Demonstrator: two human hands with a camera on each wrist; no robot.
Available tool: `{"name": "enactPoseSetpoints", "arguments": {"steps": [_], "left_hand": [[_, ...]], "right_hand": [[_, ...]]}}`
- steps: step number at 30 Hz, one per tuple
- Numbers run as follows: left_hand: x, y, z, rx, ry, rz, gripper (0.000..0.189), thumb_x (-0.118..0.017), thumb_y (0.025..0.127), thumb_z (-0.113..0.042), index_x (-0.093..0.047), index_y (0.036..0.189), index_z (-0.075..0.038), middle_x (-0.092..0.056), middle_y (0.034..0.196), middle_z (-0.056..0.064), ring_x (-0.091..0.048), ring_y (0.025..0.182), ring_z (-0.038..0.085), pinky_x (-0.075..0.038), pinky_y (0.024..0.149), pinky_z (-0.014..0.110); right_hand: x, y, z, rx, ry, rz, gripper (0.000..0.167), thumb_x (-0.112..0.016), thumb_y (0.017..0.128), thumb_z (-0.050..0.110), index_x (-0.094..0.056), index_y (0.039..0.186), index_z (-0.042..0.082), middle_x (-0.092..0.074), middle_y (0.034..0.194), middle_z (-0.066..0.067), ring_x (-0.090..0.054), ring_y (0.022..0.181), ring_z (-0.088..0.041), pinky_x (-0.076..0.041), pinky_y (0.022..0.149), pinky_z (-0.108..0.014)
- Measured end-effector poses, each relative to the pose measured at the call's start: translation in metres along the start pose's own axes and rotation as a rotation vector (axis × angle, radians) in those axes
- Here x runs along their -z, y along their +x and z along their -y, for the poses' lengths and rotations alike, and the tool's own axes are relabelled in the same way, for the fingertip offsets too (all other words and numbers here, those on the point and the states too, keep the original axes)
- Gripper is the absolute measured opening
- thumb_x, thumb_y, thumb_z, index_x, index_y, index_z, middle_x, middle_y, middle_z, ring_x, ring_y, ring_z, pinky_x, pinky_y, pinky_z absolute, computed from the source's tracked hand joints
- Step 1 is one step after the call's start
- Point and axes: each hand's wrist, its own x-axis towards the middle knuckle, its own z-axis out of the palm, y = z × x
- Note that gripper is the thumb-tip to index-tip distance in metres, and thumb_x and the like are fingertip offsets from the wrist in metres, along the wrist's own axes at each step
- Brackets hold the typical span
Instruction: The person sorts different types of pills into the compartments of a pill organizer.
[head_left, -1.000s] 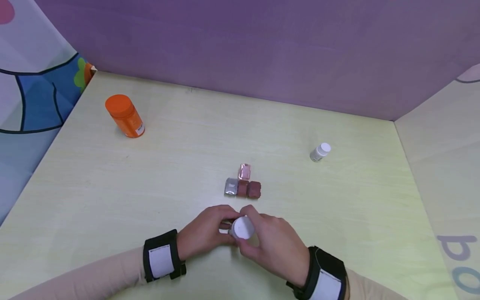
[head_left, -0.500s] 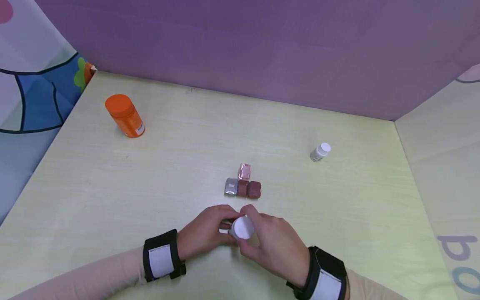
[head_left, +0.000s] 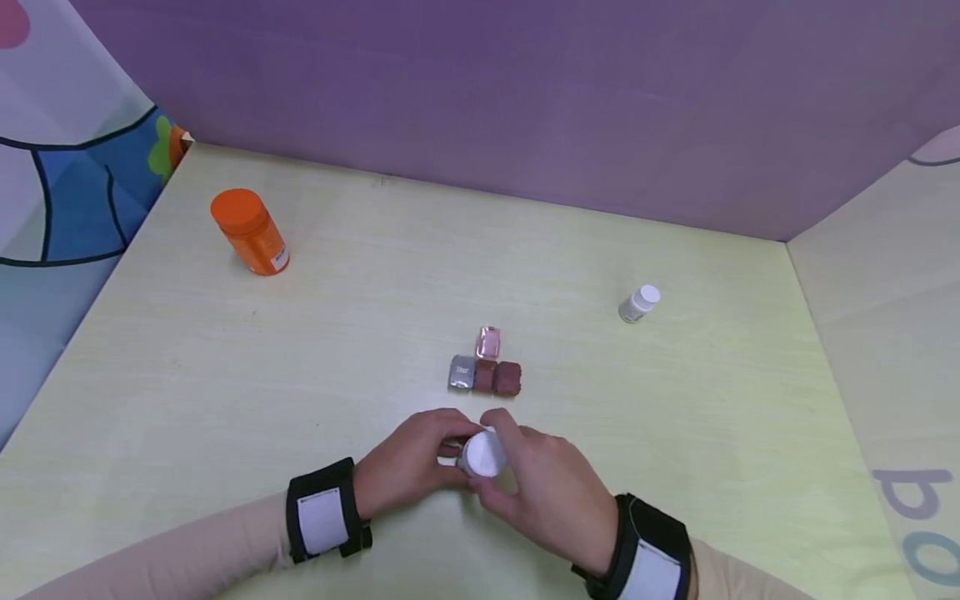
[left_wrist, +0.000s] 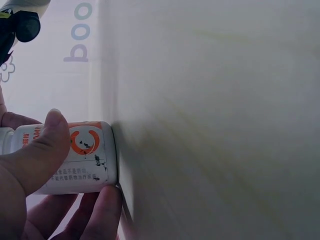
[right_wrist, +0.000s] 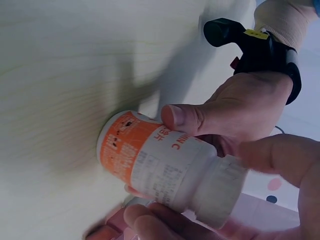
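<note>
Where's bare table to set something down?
Bare table lies between the orange jar and the blocks, and between the blocks and the far bottle. Crowded: nearside of the blocks, where left hand and right hand hold the near bottle.

White plastic bottle (right_wrist: pixel 167 160), roughly upright, base at the surface of the table (head_left: pixel 330 333), near side. Label orange and white, printed with a large "C" and Chinese characters, marred by dark scuffs. Ribbed white cap (right_wrist: pixel 217 192) on the neck; tightness cannot be determined.
</note>
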Motion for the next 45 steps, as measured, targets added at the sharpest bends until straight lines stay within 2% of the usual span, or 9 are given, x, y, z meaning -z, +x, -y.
{"name": "enactPoseSetpoints", "arguments": {"steps": [5, 15, 22, 27, 33, 36, 39, 43, 45], "left_hand": [[0.0, 0.0, 0.0, 0.003, 0.014, -0.001, 0.042, -0.086, 0.08, 0.003, -0.074, 0.12, -0.003, -0.07, 0.108, -0.001, -0.067, 0.106, 0.02, -0.055, 0.09, 0.024], [0.001, -0.001, -0.001, 0.013, -0.021, 0.003, 0.043, -0.088, 0.08, -0.003, -0.074, 0.12, -0.005, -0.07, 0.105, -0.004, -0.067, 0.104, 0.017, -0.055, 0.09, 0.024], [0.001, 0.0, 0.001, 0.01, -0.034, 0.005, 0.042, -0.087, 0.08, 0.0, -0.074, 0.119, -0.004, -0.069, 0.103, -0.004, -0.067, 0.104, 0.017, -0.055, 0.09, 0.023], [0.001, 0.0, 0.001, 0.027, -0.063, 0.005, 0.042, -0.088, 0.078, 0.0, -0.074, 0.118, -0.003, -0.069, 0.103, -0.003, -0.067, 0.104, 0.019, -0.055, 0.089, 0.021], [0.001, 0.0, 0.0, 0.034, -0.065, 0.009, 0.046, -0.091, 0.076, -0.004, -0.073, 0.119, -0.003, -0.068, 0.105, 0.0, -0.068, 0.104, 0.019, -0.055, 0.09, 0.022], [0.001, 0.0, 0.001, 0.029, -0.064, 0.01, 0.047, -0.09, 0.077, -0.004, -0.073, 0.12, -0.002, -0.068, 0.106, 0.001, -0.068, 0.104, 0.019, -0.055, 0.091, 0.024], [0.001, 0.0, 0.001, 0.025, -0.07, 0.009, 0.047, -0.09, 0.076, -0.003, -0.073, 0.119, -0.001, -0.068, 0.106, 0.002, -0.067, 0.103, 0.018, -0.055, 0.091, 0.024], [0.001, 0.0, 0.001, 0.026, -0.073, 0.007, 0.046, -0.09, 0.076, -0.002, -0.073, 0.119, -0.001, -0.068, 0.105, 0.002, -0.068, 0.103, 0.019, -0.055, 0.091, 0.023], [0.0, 0.0, 0.001, 0.028, -0.07, 0.006, 0.046, -0.09, 0.076, -0.002, -0.072, 0.119, 0.0, -0.067, 0.105, 0.002, -0.068, 0.103, 0.019, -0.054, 0.091, 0.023]], "right_hand": [[-0.002, 0.0, -0.001, -0.006, -0.002, -0.035, 0.053, -0.088, 0.083, 0.026, -0.055, 0.117, 0.003, -0.066, 0.079, 0.001, -0.052, 0.063, -0.007, -0.045, 0.057, -0.022], [0.004, 0.001, 0.001, -0.022, -0.016, 0.041, 0.041, -0.085, 0.085, 0.018, -0.061, 0.118, 0.011, -0.07, 0.089, 0.003, -0.063, 0.074, -0.011, -0.052, 0.064, -0.027], [0.008, -0.001, 0.003, 0.006, -0.064, -0.025, 0.043, -0.087, 0.082, 0.02, -0.063, 0.118, 0.013, -0.07, 0.095, 0.003, -0.065, 0.08, -0.011, -0.054, 0.066, -0.03], [0.015, -0.001, 0.002, -0.028, 0.035, -0.051, 0.046, -0.088, 0.082, 0.013, -0.065, 0.122, 0.006, -0.069, 0.111, -0.002, -0.065, 0.09, -0.014, -0.058, 0.074, -0.032], [0.02, -0.003, -0.011, -0.012, 0.184, -0.082, 0.056, -0.085, 0.082, 0.0, -0.063, 0.133, -0.002, -0.062, 0.127, -0.009, -0.062, 0.098, -0.016, -0.058, 0.068, -0.025], [0.022, -0.007, -0.018, -0.027, 0.185, -0.113, 0.061, -0.086, 0.08, -0.003, -0.062, 0.136, -0.001, -0.062, 0.125, -0.009, -0.06, 0.098, -0.016, -0.057, 0.067, -0.025], [0.024, -0.01, -0.026, -0.092, 0.189, -0.122, 0.061, -0.087, 0.078, -0.004, -0.06, 0.133, -0.002, -0.063, 0.114, -0.007, -0.059, 0.088, -0.017, -0.055, 0.065, -0.026], [0.024, -0.013, -0.036, -0.168, 0.177, -0.099, 0.051, -0.088, 0.079, -0.002, -0.061, 0.122, 0.001, -0.064, 0.103, -0.004, -0.056, 0.074, -0.017, -0.052, 0.064, -0.026], [0.023, -0.014, -0.042, -0.17, 0.147, -0.092, 0.045, -0.088, 0.079, 0.0, -0.065, 0.117, 0.003, -0.066, 0.103, -0.002, -0.058, 0.077, -0.015, -0.053, 0.065, -0.027]]}}
